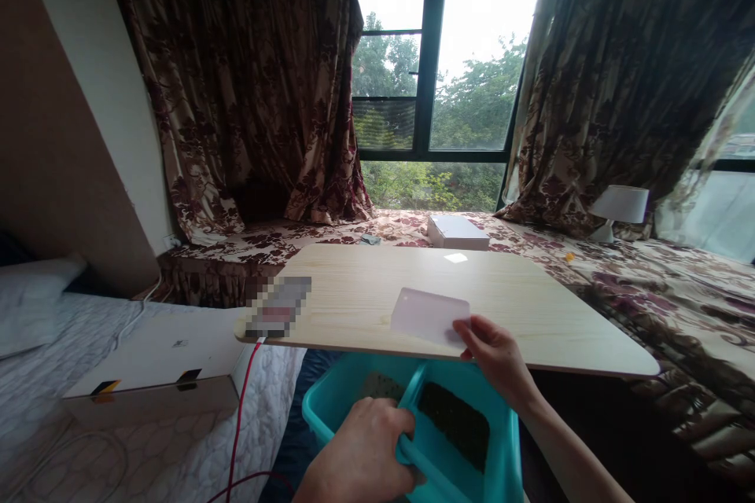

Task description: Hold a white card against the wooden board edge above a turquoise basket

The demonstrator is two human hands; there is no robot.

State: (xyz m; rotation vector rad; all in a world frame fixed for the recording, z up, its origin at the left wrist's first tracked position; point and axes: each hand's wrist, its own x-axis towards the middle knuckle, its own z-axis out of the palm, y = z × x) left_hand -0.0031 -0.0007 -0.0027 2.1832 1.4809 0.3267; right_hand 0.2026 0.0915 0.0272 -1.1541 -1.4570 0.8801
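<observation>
My left hand is closed round the middle handle of a teal plastic basket that sits low in front of me, below the table edge. Dark contents show inside the basket. My right hand reaches over the near edge of a light wooden table and pinches the corner of a flat translucent white plastic card lying on the tabletop.
A blurred-out object lies at the table's left end. A white cardboard box and a red cable rest on the bed to the left. A white box and a white lamp stand on the patterned window seat behind.
</observation>
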